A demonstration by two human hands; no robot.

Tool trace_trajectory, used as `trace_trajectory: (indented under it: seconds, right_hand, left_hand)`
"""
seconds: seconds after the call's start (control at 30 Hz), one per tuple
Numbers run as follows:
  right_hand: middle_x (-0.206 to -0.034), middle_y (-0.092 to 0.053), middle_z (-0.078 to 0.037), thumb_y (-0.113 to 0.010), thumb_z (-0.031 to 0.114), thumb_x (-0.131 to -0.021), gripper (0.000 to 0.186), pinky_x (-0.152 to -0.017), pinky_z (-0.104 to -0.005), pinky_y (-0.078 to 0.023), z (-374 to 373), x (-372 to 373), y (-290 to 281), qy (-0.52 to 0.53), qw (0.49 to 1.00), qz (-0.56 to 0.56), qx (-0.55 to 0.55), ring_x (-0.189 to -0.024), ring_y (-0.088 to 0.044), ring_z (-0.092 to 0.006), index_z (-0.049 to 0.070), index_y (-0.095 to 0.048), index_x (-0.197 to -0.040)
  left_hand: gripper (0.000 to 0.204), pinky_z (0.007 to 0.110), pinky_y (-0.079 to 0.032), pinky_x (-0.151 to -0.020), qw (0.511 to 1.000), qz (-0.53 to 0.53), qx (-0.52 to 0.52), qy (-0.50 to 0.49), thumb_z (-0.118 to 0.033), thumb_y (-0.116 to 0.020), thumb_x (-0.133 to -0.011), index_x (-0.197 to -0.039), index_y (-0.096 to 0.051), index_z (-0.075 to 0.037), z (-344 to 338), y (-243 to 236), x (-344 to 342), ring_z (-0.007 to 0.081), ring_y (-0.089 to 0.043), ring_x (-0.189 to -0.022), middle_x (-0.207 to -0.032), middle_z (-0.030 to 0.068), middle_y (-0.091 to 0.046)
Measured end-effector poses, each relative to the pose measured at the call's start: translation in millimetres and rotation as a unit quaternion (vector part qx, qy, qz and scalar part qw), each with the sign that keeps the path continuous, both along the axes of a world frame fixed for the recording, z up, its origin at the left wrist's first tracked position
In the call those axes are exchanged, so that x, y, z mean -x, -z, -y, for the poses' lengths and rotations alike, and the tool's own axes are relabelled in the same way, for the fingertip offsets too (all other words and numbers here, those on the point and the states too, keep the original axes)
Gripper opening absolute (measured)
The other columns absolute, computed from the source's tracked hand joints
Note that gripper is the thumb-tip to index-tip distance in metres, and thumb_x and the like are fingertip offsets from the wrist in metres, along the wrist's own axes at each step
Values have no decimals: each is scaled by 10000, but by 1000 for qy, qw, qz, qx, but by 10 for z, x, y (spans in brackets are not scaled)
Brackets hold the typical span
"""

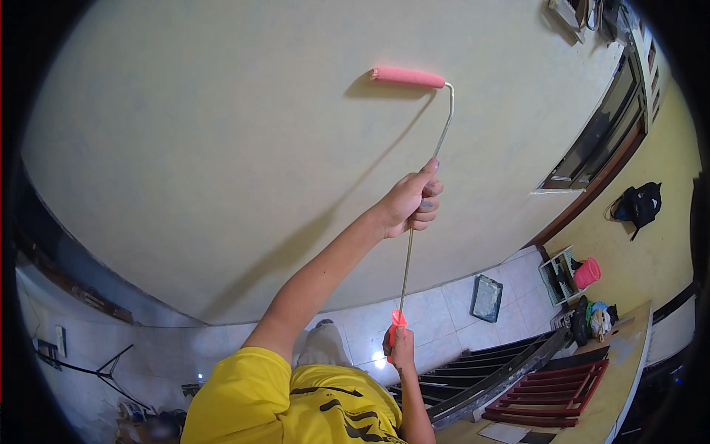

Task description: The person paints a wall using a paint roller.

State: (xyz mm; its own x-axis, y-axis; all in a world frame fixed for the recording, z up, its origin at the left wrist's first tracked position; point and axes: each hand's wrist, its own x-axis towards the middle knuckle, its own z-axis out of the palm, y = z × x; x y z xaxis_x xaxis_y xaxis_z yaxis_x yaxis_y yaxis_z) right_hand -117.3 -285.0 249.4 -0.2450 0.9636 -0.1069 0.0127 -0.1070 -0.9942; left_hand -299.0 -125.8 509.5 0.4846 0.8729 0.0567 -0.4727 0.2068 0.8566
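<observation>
A long-handled paint roller [408,77] with a pink sleeve is raised against the pale wall [222,148]. Whether the sleeve touches the wall I cannot tell; its shadow falls close below. My left hand [416,198] is wrapped round the thin metal rod partway up, thumb lying along it, with grey smears on the fingers. Lower down, my right hand [400,346] grips the orange-red handle at the rod's bottom end. The rod runs slanting between both hands and bends at the top into the roller.
A dark-rimmed paint tray [484,319] lies on the tiled floor [444,314]. To the right stand a small rack [556,280], a pink bucket [587,273] and a dark metal railing [473,377]. A window [603,122] and a hanging black cap [642,204] are beyond.
</observation>
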Motion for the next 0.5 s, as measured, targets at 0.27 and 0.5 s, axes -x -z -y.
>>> trace_trajectory:
  seconds: [0.27, 0.5]
  right_hand:
    - [-468, -412, -14, -368, 632, -915, 651, -362, -253, -293, 34, -22, 132, -13, 1000, 2, 1, -377, -381, -104, 67, -440, -600]
    - [-503, -460, -25, -409, 550, -938, 588, -403, -251, -338, 101, -88, 230, -42, 999, 4, 7, -422, -435, -111, 43, -496, -654]
  left_hand:
    - [546, 230, -104, -389, 1000, -4, 7, -1, -622, -327, -934, -630, -209, -184, 42, 94, 19, 60, -143, -425, -532, -80, -164]
    - [537, 235, -99, -389, 999, 11, 0, -44, -608, -341, -938, -635, -209, -184, 263, 147, 127, 60, -145, -417, -528, -77, -175]
